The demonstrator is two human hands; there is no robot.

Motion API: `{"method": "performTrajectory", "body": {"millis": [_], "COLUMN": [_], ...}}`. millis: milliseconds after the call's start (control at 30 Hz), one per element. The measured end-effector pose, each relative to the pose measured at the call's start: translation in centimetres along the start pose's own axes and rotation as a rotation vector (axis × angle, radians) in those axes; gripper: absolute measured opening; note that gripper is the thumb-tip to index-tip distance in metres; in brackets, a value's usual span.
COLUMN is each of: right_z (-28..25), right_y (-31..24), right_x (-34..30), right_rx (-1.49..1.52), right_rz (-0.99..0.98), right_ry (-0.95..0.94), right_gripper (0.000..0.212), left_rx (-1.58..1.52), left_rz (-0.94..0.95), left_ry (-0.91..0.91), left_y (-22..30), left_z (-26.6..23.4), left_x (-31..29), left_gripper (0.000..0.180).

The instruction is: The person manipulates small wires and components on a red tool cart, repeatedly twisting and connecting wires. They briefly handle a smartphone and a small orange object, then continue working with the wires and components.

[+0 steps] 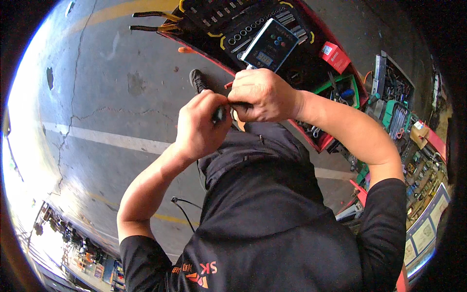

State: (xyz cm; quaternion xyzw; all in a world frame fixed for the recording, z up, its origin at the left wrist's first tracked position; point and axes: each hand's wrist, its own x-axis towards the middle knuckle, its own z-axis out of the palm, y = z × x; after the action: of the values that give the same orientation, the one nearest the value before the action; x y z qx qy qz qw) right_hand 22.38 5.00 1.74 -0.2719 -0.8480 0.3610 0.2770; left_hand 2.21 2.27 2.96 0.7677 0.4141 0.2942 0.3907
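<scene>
My left hand (200, 127) is closed around a dark cylindrical thing (220, 115), whose rounded end shows at the curled fingers. Right beside it, my right hand (265, 95) is closed with the thumb and fingers pinching something dark (242, 105). Whether both hands hold parts of one thing I cannot tell, since the fingers hide most of it. Just beyond my right hand, a white-edged box with a dark panel, small buttons and a lit display (273, 47) lies tilted over a tool tray.
A red tool cart (340, 41) holds a black tray with sockets (248, 31) and wrenches. On it are a red carton (335, 57) and a green bin (354, 92). More tools crowd the right side. A dark cable (185, 211) lies on the grey floor (112, 97).
</scene>
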Motion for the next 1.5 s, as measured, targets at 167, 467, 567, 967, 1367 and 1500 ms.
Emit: {"method": "performTrajectory", "body": {"millis": [167, 467, 567, 967, 1367, 1500], "right_z": [-0.3, -0.5, -1.0, -0.5, -1.1, -1.9], "right_y": [2.4, 0.6, 0.4, 0.5, 2.1, 1.6], "right_x": [-0.4, -1.2, -1.1, -1.0, -1.8, -2.2], "right_rx": [-0.241, 0.378, 0.509, 0.318, 0.155, 0.500], "right_rz": [-0.359, 0.448, 0.560, 0.315, 0.090, 0.481], "right_ry": [0.038, 0.039, -0.048, 0.136, 0.009, -0.110], "right_gripper": [0.021, 0.016, 0.017, 0.009, 0.013, 0.025], "left_rx": [-1.194, 0.072, 0.144, -0.421, -1.126, -0.465], "left_rz": [-1.126, 0.162, 0.236, -0.477, -1.009, -0.547], "left_ry": [-0.205, -0.015, -0.034, -0.128, -0.312, -0.237], "left_y": [-0.9, -1.8, -2.1, -0.6, -1.6, -0.4], "left_z": [0.4, 0.2, 0.2, 0.4, 0.0, 0.4], "left_x": [1.5, 0.6, 0.9, 1.8, 1.9, 1.6], "left_gripper": [0.019, 0.025, 0.029, 0.007, 0.013, 0.013]}}
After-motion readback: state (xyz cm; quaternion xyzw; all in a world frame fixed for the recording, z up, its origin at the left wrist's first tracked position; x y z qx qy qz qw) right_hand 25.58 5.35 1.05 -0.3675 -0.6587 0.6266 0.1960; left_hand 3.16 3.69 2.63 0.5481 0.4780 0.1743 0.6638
